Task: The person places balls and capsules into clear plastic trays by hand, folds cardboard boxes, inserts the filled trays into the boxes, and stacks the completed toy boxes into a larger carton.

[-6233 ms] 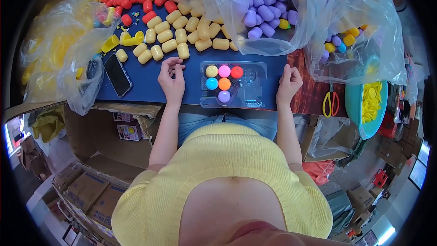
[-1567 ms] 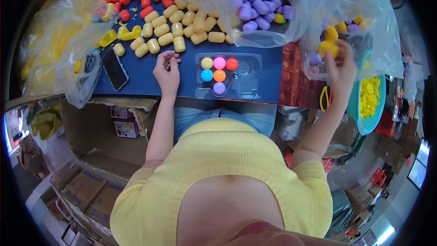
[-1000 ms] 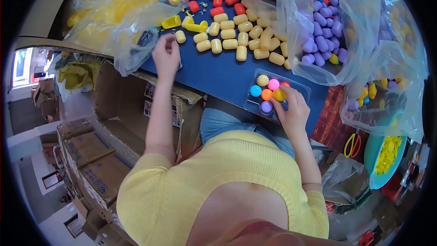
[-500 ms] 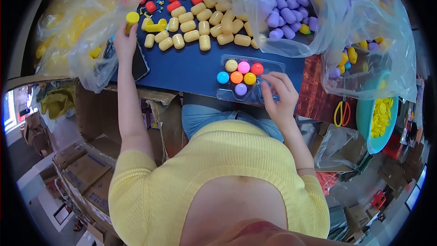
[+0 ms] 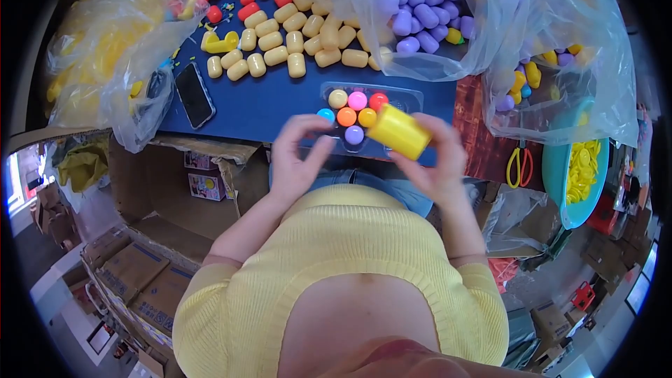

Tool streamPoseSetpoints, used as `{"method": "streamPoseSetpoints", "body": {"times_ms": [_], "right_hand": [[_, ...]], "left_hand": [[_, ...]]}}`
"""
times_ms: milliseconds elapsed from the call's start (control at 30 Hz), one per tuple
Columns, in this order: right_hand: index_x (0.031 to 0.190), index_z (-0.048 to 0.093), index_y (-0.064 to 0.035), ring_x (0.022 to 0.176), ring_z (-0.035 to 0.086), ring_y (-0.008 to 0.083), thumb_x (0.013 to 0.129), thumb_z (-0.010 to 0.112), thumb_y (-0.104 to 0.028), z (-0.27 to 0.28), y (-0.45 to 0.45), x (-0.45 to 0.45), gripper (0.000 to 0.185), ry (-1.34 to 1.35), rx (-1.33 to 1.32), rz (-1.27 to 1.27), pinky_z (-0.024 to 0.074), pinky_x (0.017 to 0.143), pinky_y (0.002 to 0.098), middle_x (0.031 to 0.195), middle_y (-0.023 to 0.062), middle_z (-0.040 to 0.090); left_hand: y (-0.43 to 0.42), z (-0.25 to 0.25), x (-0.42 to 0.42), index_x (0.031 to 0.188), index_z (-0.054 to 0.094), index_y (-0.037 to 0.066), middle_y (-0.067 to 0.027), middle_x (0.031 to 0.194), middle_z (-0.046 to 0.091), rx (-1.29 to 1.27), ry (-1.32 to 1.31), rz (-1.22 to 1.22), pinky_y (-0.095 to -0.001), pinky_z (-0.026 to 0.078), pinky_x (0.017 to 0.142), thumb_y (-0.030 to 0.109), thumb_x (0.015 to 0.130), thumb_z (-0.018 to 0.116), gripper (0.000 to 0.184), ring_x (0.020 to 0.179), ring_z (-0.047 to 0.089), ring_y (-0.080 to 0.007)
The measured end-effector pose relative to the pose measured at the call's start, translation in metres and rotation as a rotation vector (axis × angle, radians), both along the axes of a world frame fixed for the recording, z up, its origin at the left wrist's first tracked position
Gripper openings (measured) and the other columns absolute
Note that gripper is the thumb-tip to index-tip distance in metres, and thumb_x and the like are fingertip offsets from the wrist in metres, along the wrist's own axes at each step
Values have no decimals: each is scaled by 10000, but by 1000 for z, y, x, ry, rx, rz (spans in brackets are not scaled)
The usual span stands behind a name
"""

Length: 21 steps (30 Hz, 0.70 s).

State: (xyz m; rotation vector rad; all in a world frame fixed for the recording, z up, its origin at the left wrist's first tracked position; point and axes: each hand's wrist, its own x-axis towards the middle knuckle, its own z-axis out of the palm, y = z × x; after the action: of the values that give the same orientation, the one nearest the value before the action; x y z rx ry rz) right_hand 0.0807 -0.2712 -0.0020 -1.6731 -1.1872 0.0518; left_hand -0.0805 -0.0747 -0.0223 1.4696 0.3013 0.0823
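My right hand (image 5: 442,157) grips a yellow cylinder-like piece (image 5: 400,132), tilted above the right part of the clear plastic tray (image 5: 409,98). Beside the tray's lower left is my left hand (image 5: 299,154), its fingers curved and apart with nothing between them. The tray holds several round pieces, among them a beige (image 5: 338,99), a pink (image 5: 358,101), a red (image 5: 379,101), an orange (image 5: 346,117), a yellow (image 5: 367,118) and a purple one (image 5: 354,135). A blue piece (image 5: 325,115) is partly behind my left fingers. The yellow piece hides part of the tray.
Beige capsules (image 5: 297,65) and red ones (image 5: 248,11) lie behind. Purple capsules (image 5: 425,15) fill an open plastic bag. A phone (image 5: 194,95) and a bag of yellow parts (image 5: 91,63) are left; scissors (image 5: 519,167) and a teal basin (image 5: 555,175) are right.
My left hand has come from the upper left to the tray and no longer holds the yellow piece. My right hand now has it. A yellow round piece joined the tray since the earlier frames.
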Motion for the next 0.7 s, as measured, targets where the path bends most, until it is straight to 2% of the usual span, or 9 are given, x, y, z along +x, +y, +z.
{"method": "streamPoseSetpoints", "body": {"times_ms": [67, 100, 167, 233, 400, 500, 567, 600, 700], "right_hand": [[1212, 604, -41, 978, 609, 249, 717, 830, -73, 14, -25, 15, 546, 336, -404, -185, 515, 809, 344, 1217, 136, 612], [1212, 604, -41, 978, 609, 249, 717, 830, -73, 12, -25, 16, 546, 337, -402, -193, 515, 809, 344, 1217, 136, 612], [1214, 610, -59, 957, 599, 252, 724, 822, -86, 3, -16, 26, 535, 37, -506, -143, 506, 798, 342, 1215, 113, 612], [1215, 616, -77, 937, 590, 254, 730, 814, -98, -7, -3, 39, 525, -287, -588, -87, 497, 787, 340, 1212, 90, 612], [1240, 618, -103, 944, 570, 260, 727, 811, -138, -35, 21, 42, 549, -468, -625, -84, 487, 811, 344, 1233, 57, 598], [1253, 615, -105, 962, 567, 257, 731, 809, -137, -44, 23, 45, 558, -458, -554, -79, 482, 826, 346, 1252, 59, 587], [1267, 613, -108, 980, 564, 253, 735, 807, -135, -44, 19, 47, 567, -430, -506, -89, 477, 840, 348, 1271, 61, 576], [1273, 611, -105, 982, 563, 257, 736, 808, -135, -42, 17, 48, 573, -415, -514, -77, 478, 847, 353, 1279, 72, 569], [1278, 610, -97, 996, 565, 263, 739, 811, -135, -29, 13, 45, 576, -326, -523, -53, 486, 855, 359, 1285, 99, 562]], "left_hand": [[4, -20, -5, 1412, 440, 7, -151, 1373, 524, 449, 49, 434, -383, 393, 1069, 79, 953, 532, 474, 1207, 531, -271], [4, -30, 0, 1449, 399, 4, -175, 1415, 492, 480, 16, 425, -388, 376, 1089, 102, 957, 525, 518, 1254, 505, -300], [-1, -50, 7, 1486, 359, 1, -200, 1457, 459, 515, -29, 420, -393, 359, 1108, 125, 961, 518, 563, 1302, 479, -328], [-9, -65, 9, 1538, 257, -20, -238, 1546, 354, 418, 121, 266, -395, 318, 1144, 146, 973, 499, 637, 1396, 395, -368], [-8, -56, 7, 1554, 198, -40, -251, 1583, 292, 385, 103, 167, -392, 287, 1168, 127, 971, 495, 675, 1441, 341, -372], [25, -57, 10, 1532, 267, -36, -250, 1525, 387, 408, 14, 248, -396, 348, 1129, 110, 947, 519, 654, 1380, 427, -359], [81, -37, 34, 1444, 403, -33, -221, 1412, 506, 577, -11, 359, -392, 422, 1060, 95, 911, 556, 569, 1254, 532, -329], [112, -30, 58, 1323, 502, -17, -175, 1289, 578, 720, -113, 474, -389, 475, 982, 78, 881, 581, 459, 1121, 586, -299], [229, 4, 159, 1204, 593, 18, -143, 1148, 643, 992, -369, 630, -369, 501, 896, 87, 855, 594, 356, 1012, 615, -305]]}}
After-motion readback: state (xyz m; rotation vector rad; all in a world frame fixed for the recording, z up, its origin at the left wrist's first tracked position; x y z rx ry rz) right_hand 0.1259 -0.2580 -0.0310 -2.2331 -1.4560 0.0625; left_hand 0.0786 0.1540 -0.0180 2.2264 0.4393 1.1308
